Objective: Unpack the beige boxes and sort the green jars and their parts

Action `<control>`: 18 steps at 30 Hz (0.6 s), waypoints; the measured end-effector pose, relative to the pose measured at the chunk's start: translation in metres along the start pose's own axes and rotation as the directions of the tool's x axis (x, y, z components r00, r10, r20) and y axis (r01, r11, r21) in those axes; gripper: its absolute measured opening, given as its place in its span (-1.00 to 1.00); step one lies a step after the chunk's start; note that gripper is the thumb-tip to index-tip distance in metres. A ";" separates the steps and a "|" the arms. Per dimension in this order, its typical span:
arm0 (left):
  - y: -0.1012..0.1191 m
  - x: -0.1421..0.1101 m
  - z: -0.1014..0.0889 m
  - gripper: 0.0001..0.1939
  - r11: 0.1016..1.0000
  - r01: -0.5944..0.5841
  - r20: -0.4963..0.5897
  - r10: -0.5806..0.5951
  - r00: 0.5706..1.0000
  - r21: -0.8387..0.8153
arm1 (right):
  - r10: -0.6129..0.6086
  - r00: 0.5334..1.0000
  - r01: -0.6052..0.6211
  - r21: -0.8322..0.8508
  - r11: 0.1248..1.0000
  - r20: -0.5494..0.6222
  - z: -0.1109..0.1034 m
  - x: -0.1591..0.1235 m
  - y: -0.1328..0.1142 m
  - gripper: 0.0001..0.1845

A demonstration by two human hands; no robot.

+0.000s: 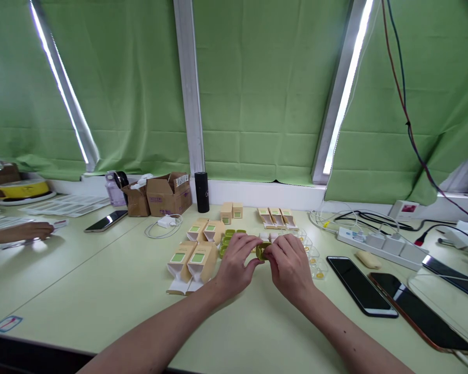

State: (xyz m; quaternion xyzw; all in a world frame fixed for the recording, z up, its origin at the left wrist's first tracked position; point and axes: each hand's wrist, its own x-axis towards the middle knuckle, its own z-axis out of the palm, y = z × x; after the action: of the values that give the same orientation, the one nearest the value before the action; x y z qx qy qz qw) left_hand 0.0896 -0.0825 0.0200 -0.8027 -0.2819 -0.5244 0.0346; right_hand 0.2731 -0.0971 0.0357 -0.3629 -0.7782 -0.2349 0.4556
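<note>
Between my hands is a small olive-green plastic piece, cup-like or ring-like, raised just above the table. My left hand is closed, pinching its left side. The fingers of my right hand are closed on its right side and partly cover it. Just behind my left hand stand several similar green pieces. Clear plastic cups with yellowish bits lie beyond my right hand, partly hidden by it. Open kraft-paper boxes with green labels lie left of my hands.
More open boxes and closed small boxes stand farther back. A black cylinder and cardboard cartons line the wall. Phones and a power strip with cables lie right. Another person's hand is far left.
</note>
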 end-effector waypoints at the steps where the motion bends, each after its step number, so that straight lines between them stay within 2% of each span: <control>1: 0.000 0.000 0.000 -0.57 1.000 0.000 -0.006 0.000 1.000 0.003 | -0.002 1.000 0.002 0.002 1.000 -0.001 0.000 0.000 0.000 -0.79; 18: 0.002 0.002 -0.001 -0.57 0.999 0.025 -0.021 -0.024 0.999 0.034 | -0.004 1.000 0.005 -0.014 1.000 0.016 0.002 -0.002 0.001 -0.82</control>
State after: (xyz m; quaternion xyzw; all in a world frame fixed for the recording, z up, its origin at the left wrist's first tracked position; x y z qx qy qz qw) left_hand 0.0900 -0.0840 0.0226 -0.7930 -0.3000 -0.5283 0.0447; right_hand 0.2739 -0.0961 0.0328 -0.3662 -0.7810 -0.2383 0.4462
